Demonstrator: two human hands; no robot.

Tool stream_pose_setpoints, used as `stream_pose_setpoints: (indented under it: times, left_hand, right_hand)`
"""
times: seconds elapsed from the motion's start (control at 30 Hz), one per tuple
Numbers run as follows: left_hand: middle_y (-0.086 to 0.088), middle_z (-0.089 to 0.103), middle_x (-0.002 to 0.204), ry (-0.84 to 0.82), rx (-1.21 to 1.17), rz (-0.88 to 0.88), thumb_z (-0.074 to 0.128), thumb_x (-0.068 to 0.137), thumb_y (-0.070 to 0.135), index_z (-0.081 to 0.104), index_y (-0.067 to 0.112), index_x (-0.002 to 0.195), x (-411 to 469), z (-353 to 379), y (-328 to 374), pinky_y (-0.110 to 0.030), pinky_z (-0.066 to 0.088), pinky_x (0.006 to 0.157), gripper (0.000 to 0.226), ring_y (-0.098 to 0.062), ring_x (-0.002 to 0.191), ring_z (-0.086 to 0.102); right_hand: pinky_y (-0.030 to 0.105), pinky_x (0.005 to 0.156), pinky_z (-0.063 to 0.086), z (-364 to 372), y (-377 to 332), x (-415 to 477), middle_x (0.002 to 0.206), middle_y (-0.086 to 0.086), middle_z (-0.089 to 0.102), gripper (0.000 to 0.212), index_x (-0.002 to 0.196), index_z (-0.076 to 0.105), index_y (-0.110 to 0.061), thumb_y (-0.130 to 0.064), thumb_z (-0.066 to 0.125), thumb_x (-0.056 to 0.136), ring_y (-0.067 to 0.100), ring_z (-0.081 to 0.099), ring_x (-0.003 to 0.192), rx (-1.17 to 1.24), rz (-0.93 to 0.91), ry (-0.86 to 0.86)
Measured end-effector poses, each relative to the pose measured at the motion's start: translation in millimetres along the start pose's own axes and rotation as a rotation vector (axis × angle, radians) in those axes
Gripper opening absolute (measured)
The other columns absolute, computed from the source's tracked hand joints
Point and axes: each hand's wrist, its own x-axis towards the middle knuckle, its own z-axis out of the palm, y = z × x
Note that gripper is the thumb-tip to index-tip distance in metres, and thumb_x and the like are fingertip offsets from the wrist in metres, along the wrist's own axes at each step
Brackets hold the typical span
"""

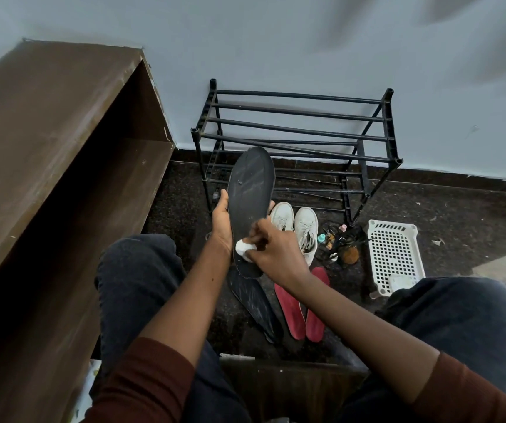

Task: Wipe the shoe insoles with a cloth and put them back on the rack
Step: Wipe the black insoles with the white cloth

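Note:
My left hand (222, 222) grips a black insole (250, 190) by its edges and holds it upright in front of the black shoe rack (300, 129). My right hand (271, 248) pinches a small white cloth (243, 247) and presses it against the insole's lower part. A second black insole (253, 303) lies on the dark floor below my hands. Two red insoles (302, 309) lie side by side to its right. The rack's bars carry nothing.
A pair of white sneakers (296, 222) stands on the floor before the rack. Small bottles and a brush (338, 244) lie to their right, beside a white perforated basket (393, 254). A brown wooden shelf unit (56, 166) fills the left. My knees flank the insoles.

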Motion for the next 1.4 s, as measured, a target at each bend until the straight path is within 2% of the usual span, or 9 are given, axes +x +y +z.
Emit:
stream_pose_setpoints:
  times: [0.17,0.33,0.63,0.8,0.9,1.0,1.07,1.23,1.4]
  left_hand:
    - [-0.021,0.065,0.108,-0.007,-0.025,-0.014,0.023,0.094,0.063,0.070,0.002,0.106,-2.6,-0.4,-1.7,-0.038,0.057,0.077,0.078,-0.031,0.089,0.067]
    - [-0.021,0.053,0.131,0.052,0.073,0.073,0.038,0.095,0.055,0.049,0.003,0.133,-0.4,-0.3,-6.3,-0.045,0.037,0.108,0.065,-0.033,0.120,0.053]
    - [-0.012,0.071,0.084,0.128,0.173,-0.013,0.023,0.097,0.057,0.064,0.006,0.099,-0.8,3.3,-11.3,-0.032,0.052,0.079,0.065,-0.021,0.084,0.065]
    - [-0.025,0.053,0.123,0.160,0.107,0.036,0.023,0.098,0.055,0.052,-0.001,0.122,1.7,2.6,-4.7,-0.042,0.040,0.101,0.067,-0.032,0.107,0.054]
    - [-0.023,0.042,0.137,-0.030,0.064,0.012,0.035,0.080,0.073,0.034,0.005,0.144,-0.6,-3.9,-5.2,-0.040,0.052,0.083,0.094,-0.034,0.107,0.056]
    - [-0.021,0.043,0.134,-0.138,0.034,0.031,0.044,0.078,0.073,0.033,0.010,0.145,-6.6,1.7,-1.9,-0.038,0.056,0.076,0.093,-0.032,0.104,0.056]
    - [-0.019,0.044,0.137,-0.132,0.038,0.070,0.051,0.079,0.065,0.040,0.012,0.140,-10.1,7.1,0.6,-0.040,0.056,0.082,0.081,-0.031,0.112,0.054]
    - [-0.016,0.067,0.109,-0.003,0.181,0.086,0.041,0.094,0.051,0.064,0.004,0.114,-17.0,13.7,-1.8,-0.037,0.055,0.087,0.055,-0.026,0.095,0.067]
    - [-0.010,0.074,0.086,-0.134,0.126,-0.074,0.017,0.098,0.055,0.079,0.012,0.081,-25.5,21.3,-15.6,-0.028,0.059,0.064,0.077,-0.020,0.076,0.072]
  right_hand:
    - [0.040,0.070,0.053,-2.4,3.3,-1.3,0.082,0.002,0.069,0.024,0.087,0.054,-0.008,0.003,0.065,0.068,0.020,0.066,0.080,-0.048,-0.070,-0.025]
    - [0.038,0.070,0.050,-7.7,-6.1,34.2,0.090,0.009,0.070,0.023,0.093,0.051,-0.004,-0.002,0.063,0.074,0.030,0.064,0.085,-0.127,-0.070,0.075]
    - [0.040,0.069,0.051,-6.1,-8.5,41.5,0.088,0.010,0.069,0.021,0.091,0.051,-0.005,-0.003,0.061,0.074,0.028,0.064,0.082,-0.154,-0.028,0.125]
    - [0.040,0.065,0.049,-3.1,-12.7,5.6,0.077,0.008,0.066,0.018,0.086,0.054,-0.007,-0.007,0.065,0.072,0.026,0.061,0.074,-0.122,-0.013,0.033]
    - [0.036,0.065,0.050,-2.2,-12.1,-11.0,0.079,0.006,0.068,0.020,0.087,0.055,-0.009,-0.007,0.066,0.070,0.026,0.063,0.076,-0.116,-0.013,-0.049]
    - [0.036,0.067,0.050,0.2,-11.6,-14.4,0.081,0.006,0.068,0.020,0.089,0.056,-0.009,-0.007,0.065,0.071,0.026,0.063,0.077,-0.111,-0.012,-0.039]
    - [0.035,0.070,0.051,1.0,-13.1,-9.3,0.083,0.005,0.069,0.020,0.091,0.056,-0.009,-0.007,0.065,0.072,0.023,0.064,0.077,-0.089,-0.006,-0.001]
    - [0.025,0.064,0.042,-7.5,-14.9,20.8,0.082,0.004,0.066,0.019,0.088,0.055,-0.007,-0.007,0.068,0.073,0.018,0.059,0.073,-0.032,0.043,0.140]
    - [0.023,0.064,0.040,-23.8,-9.7,51.3,0.079,0.000,0.060,0.019,0.088,0.056,-0.004,0.001,0.064,0.071,0.017,0.056,0.074,-0.005,0.153,0.228]
